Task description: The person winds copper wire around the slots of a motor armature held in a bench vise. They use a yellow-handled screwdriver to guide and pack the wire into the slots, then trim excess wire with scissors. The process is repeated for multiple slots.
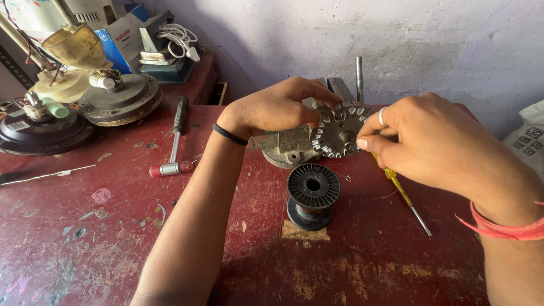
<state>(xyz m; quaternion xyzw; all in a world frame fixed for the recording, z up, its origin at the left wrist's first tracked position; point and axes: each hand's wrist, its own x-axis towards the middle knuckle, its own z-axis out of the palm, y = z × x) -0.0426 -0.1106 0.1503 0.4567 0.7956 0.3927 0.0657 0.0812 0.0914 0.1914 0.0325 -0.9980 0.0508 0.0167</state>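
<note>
Scuffed red table: both hands grip the stator upright just behind the spool, left hand steadying, right hand pinching its rim, probably threading wire. Screwdriver lies right of the spool.

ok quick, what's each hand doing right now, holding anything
left hand: closed, fingers pinching the top edge of the slotted metal stator core
right hand: closed, fingertips on the core's right edge; a grip cannot be told

Your left hand hides the slotted stator's left rim; beside it, your right hand covers the screwdriver's handle.
</note>
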